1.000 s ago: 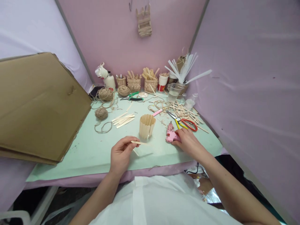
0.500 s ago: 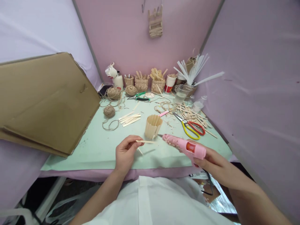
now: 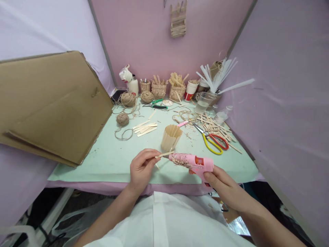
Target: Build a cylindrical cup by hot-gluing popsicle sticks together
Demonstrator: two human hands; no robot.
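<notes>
Between its thumb and fingers, my left hand (image 3: 143,168) pinches one end of a thin wooden stick (image 3: 168,153). My right hand (image 3: 223,185) is wrapped round the handle of a pink glue gun (image 3: 189,160), whose nozzle points left and lies at the stick, near my left fingertips. Whether glue is coming out is too small to tell. Just beyond stands a cup-shaped holder made of wooden sticks (image 3: 171,138), leaning slightly. Another stick (image 3: 157,166) is partly hidden beside my left hand.
Loose sticks (image 3: 145,129) and a twine ball (image 3: 122,119) lie to the left. Scissors with red and yellow handles (image 3: 212,140) rest at right, near a heap of sticks (image 3: 218,128). Green-handled pliers (image 3: 158,105) lie farther back. Cardboard (image 3: 51,109) leans on the left.
The glue gun has moved left and turned more level, bringing its nozzle to the stick. My left hand keeps its pinch, and the stick now tilts up to the right. The view has shifted slightly.
</notes>
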